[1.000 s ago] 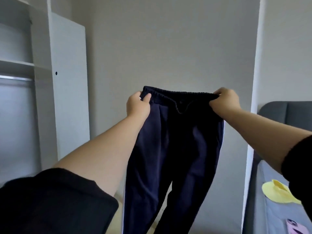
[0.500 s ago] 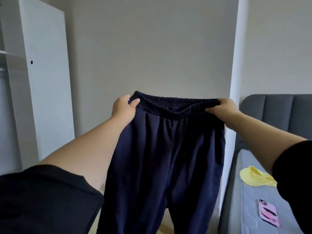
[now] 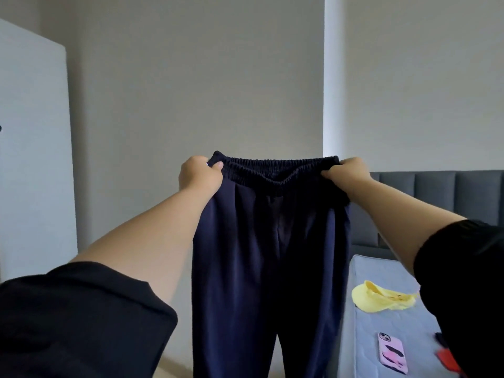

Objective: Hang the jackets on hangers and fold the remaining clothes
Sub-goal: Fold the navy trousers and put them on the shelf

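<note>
Dark navy trousers point(image 3: 270, 255) with an elastic waistband hang in the air in front of me, both legs dangling straight down past the lower edge of the view. My left hand point(image 3: 200, 175) pinches the waistband's left end, thumb on the front. At the right end my right hand point(image 3: 347, 173) grips the waistband with curled fingers. The waistband is stretched flat between the two hands at about chest height.
A bed with a blue-grey mattress point(image 3: 362, 336) and a dark grey padded headboard point(image 3: 436, 192) stands at the right. On it lie a yellow cap point(image 3: 381, 297), a pink phone point(image 3: 392, 353) and something red point(image 3: 450, 360). A white wardrobe door point(image 3: 32, 159) is at the left.
The view has swung to the right, so the wardrobe slid left and more of the bed shows. The hands have pulled the waistband wider and lowered it a little; both grips are unchanged.
</note>
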Motion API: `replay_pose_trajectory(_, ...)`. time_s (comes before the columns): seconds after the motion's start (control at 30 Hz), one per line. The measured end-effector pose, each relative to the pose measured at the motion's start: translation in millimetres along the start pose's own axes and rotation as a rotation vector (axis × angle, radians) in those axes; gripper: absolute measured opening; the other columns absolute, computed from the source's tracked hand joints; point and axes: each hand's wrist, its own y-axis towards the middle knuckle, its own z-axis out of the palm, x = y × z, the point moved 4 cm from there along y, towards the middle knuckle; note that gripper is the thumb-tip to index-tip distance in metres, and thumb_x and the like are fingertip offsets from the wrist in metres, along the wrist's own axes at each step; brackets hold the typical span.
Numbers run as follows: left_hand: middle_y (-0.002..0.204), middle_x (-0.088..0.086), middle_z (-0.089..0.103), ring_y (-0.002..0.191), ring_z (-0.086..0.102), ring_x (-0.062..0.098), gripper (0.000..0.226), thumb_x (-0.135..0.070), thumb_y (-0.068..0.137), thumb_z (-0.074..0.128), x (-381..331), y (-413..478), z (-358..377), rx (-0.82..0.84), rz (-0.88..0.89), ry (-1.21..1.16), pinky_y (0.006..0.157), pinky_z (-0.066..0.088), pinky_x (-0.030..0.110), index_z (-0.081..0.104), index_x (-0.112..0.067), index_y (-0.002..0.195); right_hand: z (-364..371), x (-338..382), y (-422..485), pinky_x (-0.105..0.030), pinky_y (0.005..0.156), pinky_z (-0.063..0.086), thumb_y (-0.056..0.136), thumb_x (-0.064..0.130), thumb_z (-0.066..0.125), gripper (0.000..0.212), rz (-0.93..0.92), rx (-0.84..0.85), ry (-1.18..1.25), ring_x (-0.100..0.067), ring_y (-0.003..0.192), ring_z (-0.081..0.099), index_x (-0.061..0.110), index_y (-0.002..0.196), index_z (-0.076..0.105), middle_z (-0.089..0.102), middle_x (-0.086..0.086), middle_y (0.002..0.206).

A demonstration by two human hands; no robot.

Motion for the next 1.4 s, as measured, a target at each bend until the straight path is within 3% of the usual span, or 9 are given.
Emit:
replay_pose_trajectory(0.2,0.071,0.001,0.054,0.068,0.05,0.023,0.025,-0.024,0.092,0.057,11,-16,12,0.158,-0.092,-0.212,0.057,0.038,0.026,0.051,-0.016,0.069,-12,-20,-6,-0.036,0.08,0.055,0.084,0.0,0.064,0.016,0.11,0.234,0.219,-0.024,0.077,0.065,-0.003,0.1,0.066,0.068,-0.013,0.089)
replay_pose_trajectory(0.33,0.1,0.003,0.072,0.093,0.068,0.018,0.019,-0.009,0.098,0.047,28,-29,8,0.656,-0.161,-0.794,0.078,0.056,0.029,0.064,-0.015,0.105,-17,-33,-19,-0.03,0.072,0.058,0.09,-0.001,0.046,0.024,0.039,0.727,0.632,-0.021,0.082,0.071,0.005,0.097,0.068,0.073,-0.01,0.091)
replay_pose_trajectory(0.57,0.087,0.007,0.064,0.082,0.062,0.018,0.05,0.019,0.081,0.045,19,-48,6,1.083,0.044,-0.589,0.074,0.053,0.025,0.069,-0.019,0.061,8,-10,-62,-0.036,0.088,0.049,0.088,-0.003,0.058,0.009,-0.229,1.473,0.758,-0.028,0.098,0.063,0.003,0.094,0.061,0.064,-0.015,0.102)
replay_pose_trajectory(0.7,0.107,0.002,0.062,0.096,0.061,0.008,0.054,0.024,0.087,0.042,-7,-59,15,0.998,0.308,-0.351,0.078,0.05,0.015,0.064,-0.017,0.06,38,-15,-65,-0.039,0.089,0.052,0.066,0.012,0.085,0.048,-0.124,1.382,0.553,-0.03,0.1,0.065,0.0,0.108,0.066,0.068,-0.017,0.106)
replay_pose_trajectory(0.83,0.125,-0.013,0.053,0.127,0.044,0.009,0.047,0.009,0.081,0.066,-21,-64,23,0.918,0.392,-0.348,0.106,0.035,0.029,0.071,-0.031,0.057,70,-13,-79,-0.044,0.097,0.048,0.058,0.019,0.09,0.09,-0.062,1.336,0.466,-0.038,0.117,0.054,-0.012,0.13,0.045,0.055,-0.027,0.128)
replay_pose_trajectory(0.97,0.12,-0.018,0.056,0.119,0.051,0.004,0.032,-0.003,0.078,0.074,-14,-67,31,0.781,0.308,-0.411,0.098,0.041,0.026,0.072,-0.03,0.061,87,-11,-82,-0.04,0.092,0.052,0.058,0.017,0.089,0.036,-0.068,1.331,0.536,-0.029,0.097,0.066,0.008,0.09,0.075,0.071,-0.012,0.099)
replay_pose_trajectory(1.07,0.121,-0.003,0.063,0.101,0.062,0.009,0.009,-0.024,0.089,0.065,2,-66,31,0.708,0.092,-0.5,0.09,0.05,0.029,0.068,-0.032,0.092,91,-17,-74,-0.031,0.078,0.056,0.065,0.007,0.075,0.017,-0.023,1.143,0.562,-0.022,0.085,0.07,0.013,0.081,0.077,0.074,-0.006,0.089)
replay_pose_trajectory(1.2,0.117,-0.003,0.067,0.108,0.063,0.014,0.062,-0.073,0.073,0.044,20,-71,32,1.09,-0.096,-0.494,0.081,0.053,0.028,0.064,-0.03,0.112,88,-27,-57,-0.027,0.066,0.057,0.081,-0.006,0.063,0.015,0.041,0.774,0.551,-0.025,0.079,0.07,0.005,0.086,0.073,0.074,-0.011,0.085)
replay_pose_trajectory(1.4,0.102,-0.008,0.07,0.089,0.068,0.006,0.04,-0.035,0.075,0.078,12,-71,37,1.003,0.091,0.057,0.069,0.055,0.022,0.059,-0.028,0.109,95,-18,-66,-0.028,0.062,0.057,0.076,-0.008,0.071,0.025,-0.016,0.689,0.467,-0.024,0.069,0.067,0.011,0.076,0.055,0.066,-0.009,0.077)
